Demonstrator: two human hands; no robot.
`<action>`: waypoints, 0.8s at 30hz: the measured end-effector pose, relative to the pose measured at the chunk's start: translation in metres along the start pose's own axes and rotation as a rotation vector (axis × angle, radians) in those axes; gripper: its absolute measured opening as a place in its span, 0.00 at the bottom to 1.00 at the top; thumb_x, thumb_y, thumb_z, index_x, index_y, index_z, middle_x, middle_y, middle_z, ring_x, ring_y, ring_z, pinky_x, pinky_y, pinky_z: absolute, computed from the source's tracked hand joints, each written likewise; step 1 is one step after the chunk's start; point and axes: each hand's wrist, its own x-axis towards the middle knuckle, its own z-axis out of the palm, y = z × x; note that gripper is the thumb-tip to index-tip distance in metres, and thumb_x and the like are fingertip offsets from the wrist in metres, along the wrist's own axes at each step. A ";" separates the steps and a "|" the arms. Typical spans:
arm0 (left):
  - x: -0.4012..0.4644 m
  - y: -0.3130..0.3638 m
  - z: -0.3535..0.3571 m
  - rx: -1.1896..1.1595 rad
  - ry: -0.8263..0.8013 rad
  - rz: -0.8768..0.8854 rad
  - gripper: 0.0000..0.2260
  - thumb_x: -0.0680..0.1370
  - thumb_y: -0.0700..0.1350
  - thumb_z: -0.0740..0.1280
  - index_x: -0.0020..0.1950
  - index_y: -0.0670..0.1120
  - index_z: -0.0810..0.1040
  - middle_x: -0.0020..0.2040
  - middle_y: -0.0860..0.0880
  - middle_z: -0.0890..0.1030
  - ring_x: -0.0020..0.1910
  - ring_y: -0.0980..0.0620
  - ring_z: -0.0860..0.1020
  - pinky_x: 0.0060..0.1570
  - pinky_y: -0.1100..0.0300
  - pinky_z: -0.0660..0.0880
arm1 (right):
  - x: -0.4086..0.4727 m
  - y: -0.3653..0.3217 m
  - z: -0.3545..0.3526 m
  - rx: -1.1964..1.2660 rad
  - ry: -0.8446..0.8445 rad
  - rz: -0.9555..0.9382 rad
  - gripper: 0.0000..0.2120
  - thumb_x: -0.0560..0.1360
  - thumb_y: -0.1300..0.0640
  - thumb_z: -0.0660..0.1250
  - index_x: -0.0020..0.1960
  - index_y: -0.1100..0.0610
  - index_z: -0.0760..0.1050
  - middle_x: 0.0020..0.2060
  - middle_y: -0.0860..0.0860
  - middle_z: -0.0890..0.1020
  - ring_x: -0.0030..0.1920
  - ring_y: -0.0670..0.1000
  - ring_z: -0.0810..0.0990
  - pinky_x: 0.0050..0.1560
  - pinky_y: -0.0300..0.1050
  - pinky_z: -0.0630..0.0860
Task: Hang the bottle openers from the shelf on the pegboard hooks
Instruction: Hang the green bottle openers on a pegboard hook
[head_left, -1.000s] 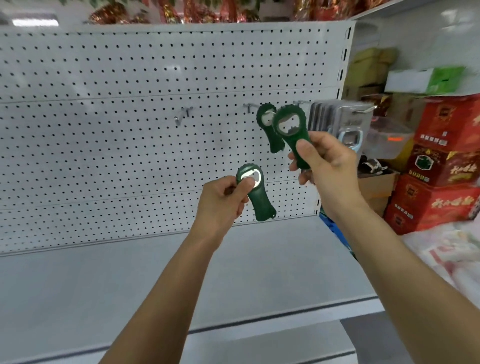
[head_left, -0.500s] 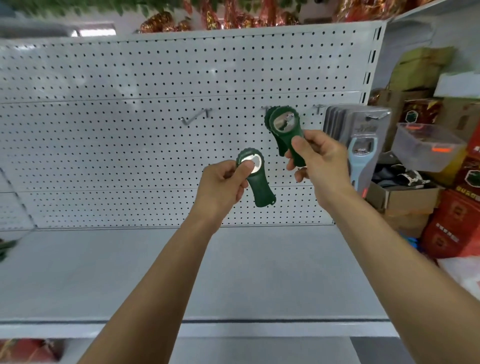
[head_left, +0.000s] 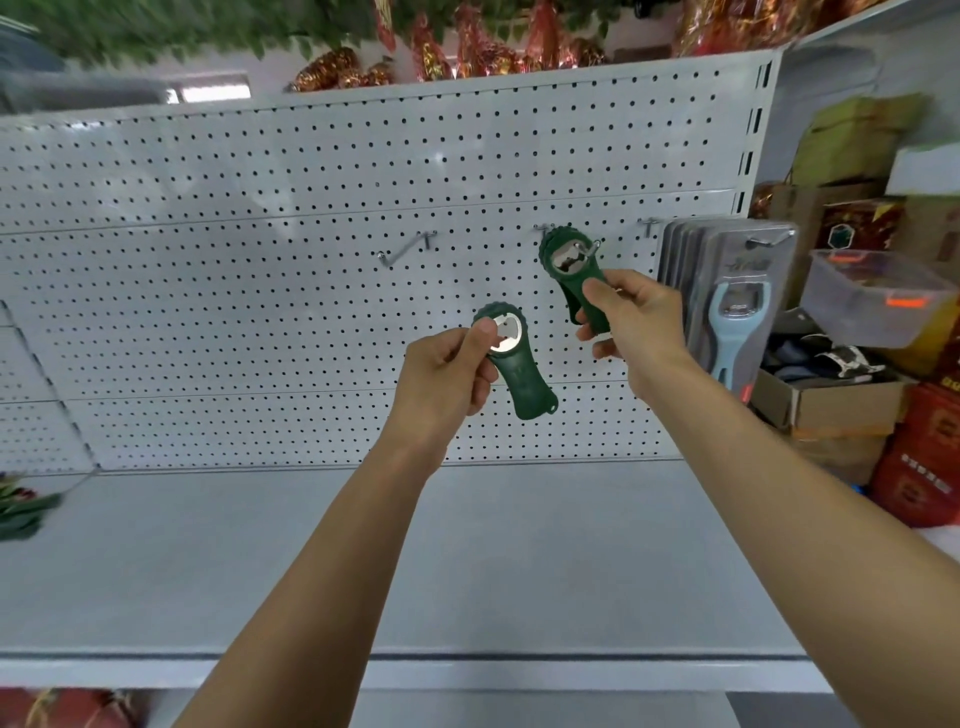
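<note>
My right hand (head_left: 631, 325) grips the handle of a dark green bottle opener (head_left: 571, 275). Its round head sits over the tip of the middle pegboard hook (head_left: 595, 248), right in front of another green opener that hangs there and is mostly hidden. My left hand (head_left: 447, 371) pinches the metal-ringed head of a second green bottle opener (head_left: 519, 371), handle pointing down, in front of the white pegboard (head_left: 260, 312). An empty hook (head_left: 405, 249) sticks out to the left.
Packaged light-blue openers (head_left: 732, 312) hang on the right-hand hook. Cardboard boxes and a clear plastic tub (head_left: 867, 296) crowd the right side. The grey shelf (head_left: 467, 545) lies below my arms. Foliage and red decorations hang above the pegboard.
My right hand brought its opener up and left until the head reached the middle hook, overlapping the hung one. My left hand stayed at mid height. The view shifted left and up.
</note>
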 end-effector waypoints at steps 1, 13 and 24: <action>-0.001 0.000 0.000 -0.004 -0.002 -0.004 0.18 0.81 0.51 0.63 0.47 0.35 0.80 0.30 0.49 0.75 0.25 0.54 0.68 0.26 0.65 0.67 | 0.001 0.000 0.000 -0.001 0.005 0.011 0.05 0.77 0.59 0.67 0.51 0.58 0.80 0.33 0.56 0.79 0.27 0.50 0.77 0.23 0.40 0.71; -0.013 -0.003 0.017 -0.026 -0.037 0.008 0.17 0.81 0.49 0.62 0.46 0.36 0.80 0.30 0.49 0.75 0.26 0.54 0.69 0.27 0.64 0.68 | -0.076 0.013 -0.002 -0.125 -0.150 0.050 0.10 0.79 0.50 0.63 0.52 0.57 0.76 0.44 0.49 0.81 0.42 0.45 0.79 0.46 0.44 0.78; -0.024 -0.001 0.032 0.313 -0.005 0.225 0.08 0.80 0.53 0.63 0.50 0.51 0.80 0.37 0.53 0.80 0.29 0.54 0.75 0.34 0.61 0.73 | -0.077 -0.003 -0.021 -0.129 -0.129 -0.253 0.05 0.78 0.62 0.64 0.46 0.55 0.76 0.40 0.61 0.81 0.40 0.62 0.79 0.29 0.42 0.78</action>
